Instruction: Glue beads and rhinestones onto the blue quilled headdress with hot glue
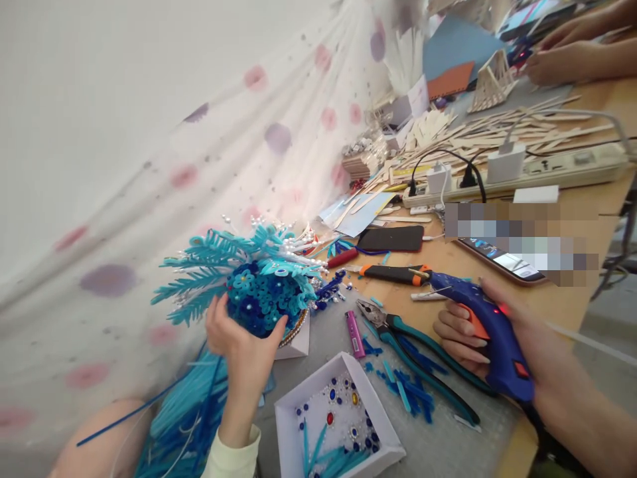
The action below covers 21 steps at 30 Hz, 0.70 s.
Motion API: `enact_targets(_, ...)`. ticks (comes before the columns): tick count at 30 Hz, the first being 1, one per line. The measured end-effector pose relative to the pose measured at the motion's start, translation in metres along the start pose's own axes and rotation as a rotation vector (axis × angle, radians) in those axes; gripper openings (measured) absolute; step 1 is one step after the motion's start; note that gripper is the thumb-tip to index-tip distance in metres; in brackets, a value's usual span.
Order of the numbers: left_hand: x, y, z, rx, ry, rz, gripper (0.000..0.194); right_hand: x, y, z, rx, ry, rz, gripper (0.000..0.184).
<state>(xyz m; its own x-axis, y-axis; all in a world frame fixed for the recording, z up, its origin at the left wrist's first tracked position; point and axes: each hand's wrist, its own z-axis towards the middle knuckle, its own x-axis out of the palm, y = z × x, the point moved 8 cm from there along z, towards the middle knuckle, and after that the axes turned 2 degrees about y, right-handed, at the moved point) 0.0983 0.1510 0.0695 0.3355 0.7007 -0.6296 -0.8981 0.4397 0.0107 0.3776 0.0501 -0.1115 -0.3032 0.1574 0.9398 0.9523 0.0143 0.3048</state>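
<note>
My left hand [243, 338] is closed around the lower side of a blue pipe-cleaner flower ornament [271, 295]. It has dark and light blue looped flowers, turquoise feather-like sprays, white beaded stems and a gold beaded rim. A white box-like piece [293, 345] shows beneath it. In my right hand [527, 345] is a blue glue gun [502, 338] with an orange trigger and a lit red light, its nozzle pointing left. My fingers wrap its handle near the trigger. Below the nozzle lie teal-handled pliers [398, 332], and a pink lighter [354, 334] is left of them.
A white tray [286, 431] holds gems, beads and blue pieces. Cut blue strips [415, 392], a utility knife [393, 273], a dark phone [391, 239] and a power strip [562, 169] lie on the table. Another person's hands [562, 63] work at the far right near wooden sticks [462, 146].
</note>
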Motion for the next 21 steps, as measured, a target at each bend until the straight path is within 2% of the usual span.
enact_targets(5, 0.005, 0.01, -0.002, -0.036, 0.052, 0.024, 0.093, -0.002, -0.003, -0.003, 0.043, 0.019, -0.031, 0.05)
enact_targets(8, 0.004, 0.009, -0.004, -0.013, 0.072, 0.016, 0.091, -0.002, -0.001, -0.005, 0.017, 0.02, -0.027, 0.049)
enact_targets(11, -0.006, 0.0, -0.007, 0.088, 0.058, -0.02, 0.086, 0.002, 0.001, -0.006, -0.004, 0.041, -0.037, 0.049)
enact_targets(15, -0.026, -0.017, -0.017, 0.287, 0.066, 0.022, 0.034, 0.006, 0.002, -0.006, 0.007, 0.066, -0.09, 0.05)
enact_targets(16, -0.031, -0.022, -0.022, 0.349, 0.075, 0.022, 0.028, 0.007, 0.002, -0.006, 0.014, 0.065, -0.091, 0.05)
enact_targets(18, -0.04, -0.03, -0.034, 0.447, 0.125, -0.025, 0.03, 0.008, 0.002, -0.007, 0.025, 0.05, -0.073, 0.048)
enact_targets(21, -0.05, -0.035, -0.05, 0.44, 0.279, -0.155, 0.029, 0.009, 0.003, -0.009, 0.021, -0.003, -0.041, 0.044)
